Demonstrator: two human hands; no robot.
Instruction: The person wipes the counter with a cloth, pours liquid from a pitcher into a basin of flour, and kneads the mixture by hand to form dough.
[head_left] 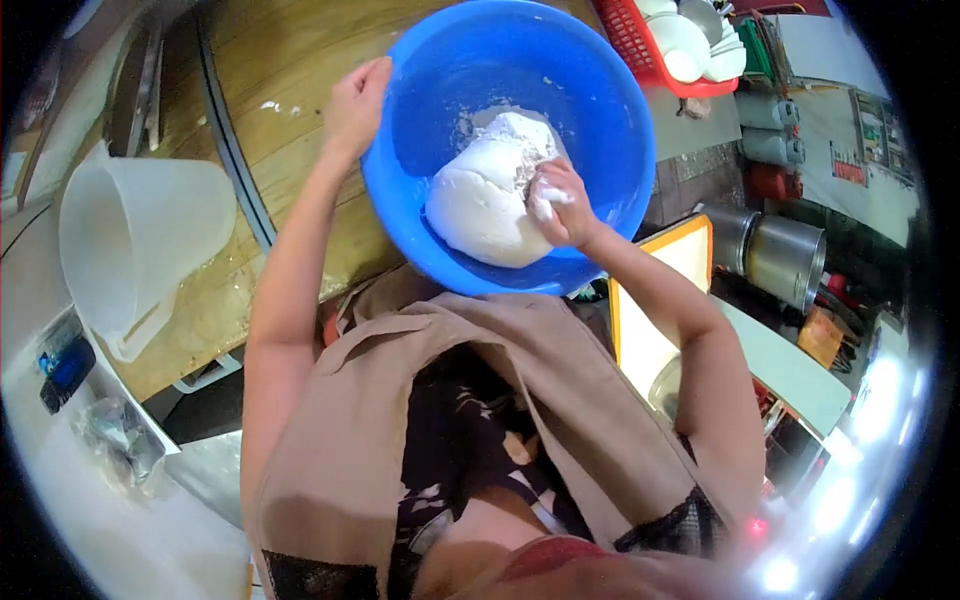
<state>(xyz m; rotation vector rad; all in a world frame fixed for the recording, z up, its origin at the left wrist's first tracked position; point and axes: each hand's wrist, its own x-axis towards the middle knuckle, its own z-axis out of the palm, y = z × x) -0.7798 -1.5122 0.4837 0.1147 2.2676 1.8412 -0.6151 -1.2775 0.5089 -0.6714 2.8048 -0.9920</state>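
A large mass of white dough lies in a wide blue basin, with loose flour on its far side. My left hand grips the basin's left rim, its fingers closed over the edge. Against the right side of the dough, my right hand presses with curled fingers dusted in flour; the fingertips are partly hidden in the dough. The basin stands at the edge of a wooden table, just in front of my brown apron.
On the table's left stands a translucent plastic pitcher. Beyond the basin, at the upper right, a red basket holds white dishes. Metal pots and an orange-edged board are to the right. A metal strip crosses the tabletop.
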